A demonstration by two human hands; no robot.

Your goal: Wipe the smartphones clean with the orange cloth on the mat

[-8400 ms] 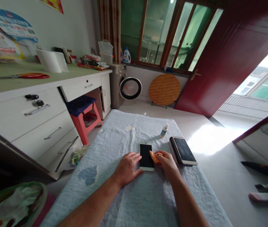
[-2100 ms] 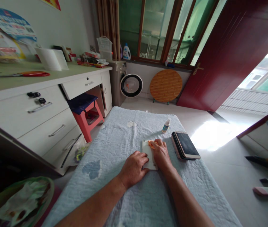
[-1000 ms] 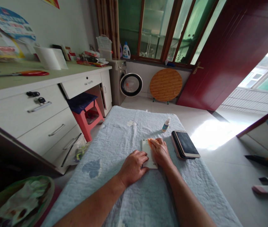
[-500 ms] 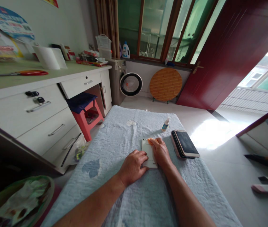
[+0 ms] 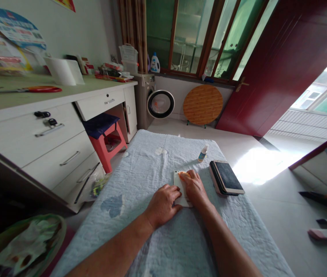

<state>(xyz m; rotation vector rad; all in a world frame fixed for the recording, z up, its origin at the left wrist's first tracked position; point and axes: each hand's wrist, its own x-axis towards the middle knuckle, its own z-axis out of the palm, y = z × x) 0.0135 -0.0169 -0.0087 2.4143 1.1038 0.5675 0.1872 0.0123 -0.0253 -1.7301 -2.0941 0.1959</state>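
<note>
A cloth-covered table (image 5: 140, 165), draped in light-blue quilted fabric, fills the middle of the view. A white desk (image 5: 42, 100) with drawers runs along the table's left. A maroon door (image 5: 256, 73) stands open beyond the table's far right corner. Past the table's far end are a washing machine (image 5: 143, 100), its round hatch swung out, and a round wooden panel (image 5: 203, 104) propped upright. A coral stool (image 5: 105, 146) with a dark blue cushion sits left of the table's far part; a green-rimmed bin (image 5: 64, 229) of crumpled waste stands at its near left.

2 bare hands meet near the table's middle. The left hand (image 5: 163, 204) holds the edge of a white phone, its fingers curled over the left side. The right hand (image 5: 194, 187), fingers drawn together, presses an orange cloth onto the phone's far end. By the table's right edge lies a stack of phones (image 5: 227, 177), the top screen dark. The white phone (image 5: 183, 198) lies flat on the table, pale side up. A small spray bottle (image 5: 202, 154) stands upright toward the table's far right. Smallest is the orange cloth (image 5: 183, 175), mostly hidden by fingers.
</note>
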